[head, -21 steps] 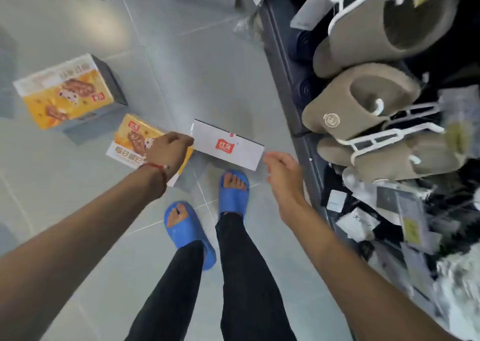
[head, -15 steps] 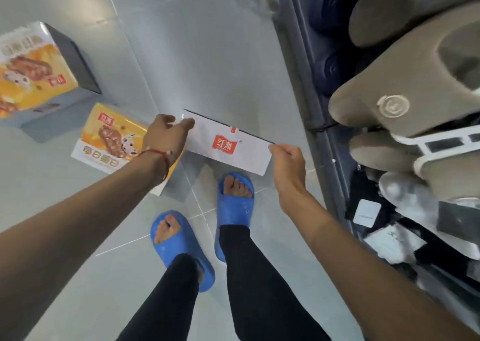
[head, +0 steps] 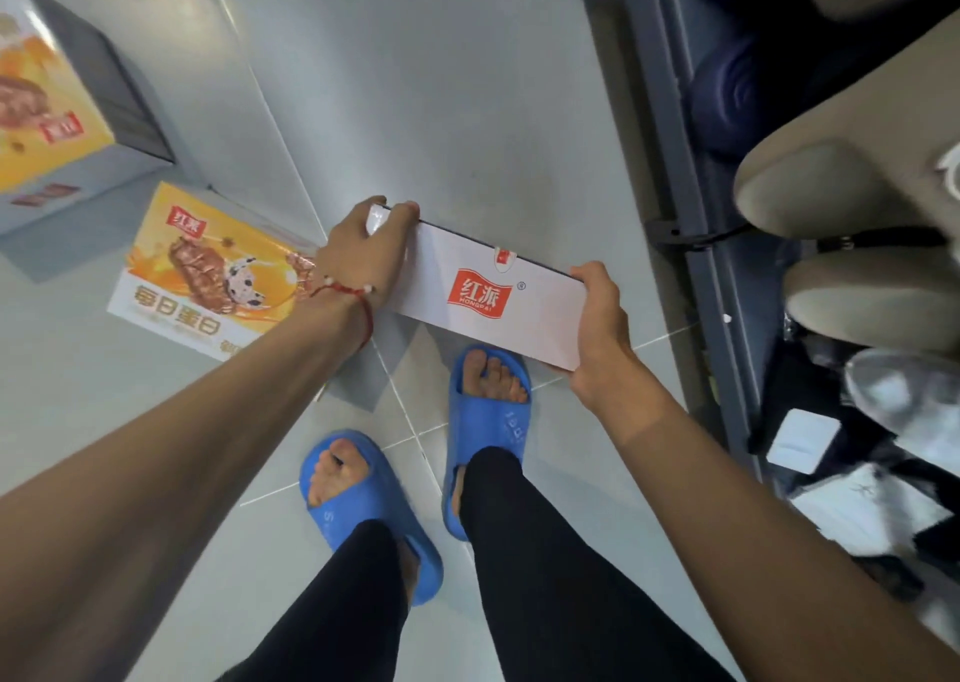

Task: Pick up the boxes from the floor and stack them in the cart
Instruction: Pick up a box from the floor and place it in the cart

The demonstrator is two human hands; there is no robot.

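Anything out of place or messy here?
A flat orange cardboard box and a bigger orange-and-grey carton lie skewed on the grey tiled floor, beside the white red-logo box gripped by left hand and right hand.

I looked down on a pale grey tiled floor [head: 441,84] with thin grout lines. Two blue slide sandals stood on it, the left sandal [head: 332,523] nearer me than the right sandal [head: 501,421], with black trousers [head: 545,577] above them. A red cord bracelet [head: 345,292] with small white beads circled the left wrist. Along the right ran a dark metal rack [head: 670,110] holding beige slippers [head: 831,193], dark blue rolls [head: 727,104] and, lower down, blurred white packets [head: 802,440].
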